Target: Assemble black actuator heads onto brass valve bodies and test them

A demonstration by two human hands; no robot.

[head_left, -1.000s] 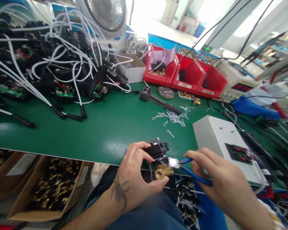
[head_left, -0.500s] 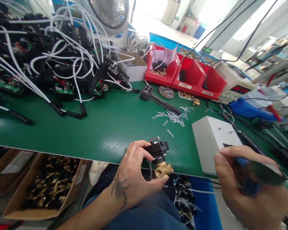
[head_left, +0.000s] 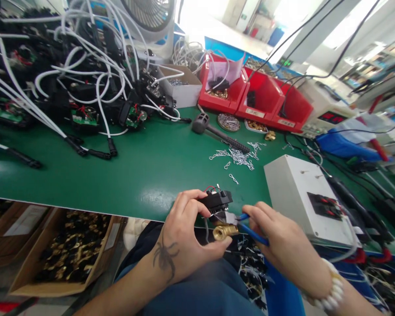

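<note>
My left hand grips a brass valve topped by a black actuator housing, at the table's front edge. Thin wires, one of them red, stick out of the housing's top. In my right hand is a pair of blue-handled pliers. Their metal jaws reach the joint between the housing and the brass body; whether they bite on the clip there I cannot tell. Beyond the valve, a pile of R-clips lies on the green table, with a single R-clip closer to my hands.
A grey box with a socket stands just right of my right hand. Behind the clips are a black mallet-like tool and red bins. Wired housings with white cables fill the left. Below sits a carton of brass parts.
My right hand has swung in from the right with the pliers, bringing their jaws onto the valve. My left hand keeps its hold almost unmoved.
</note>
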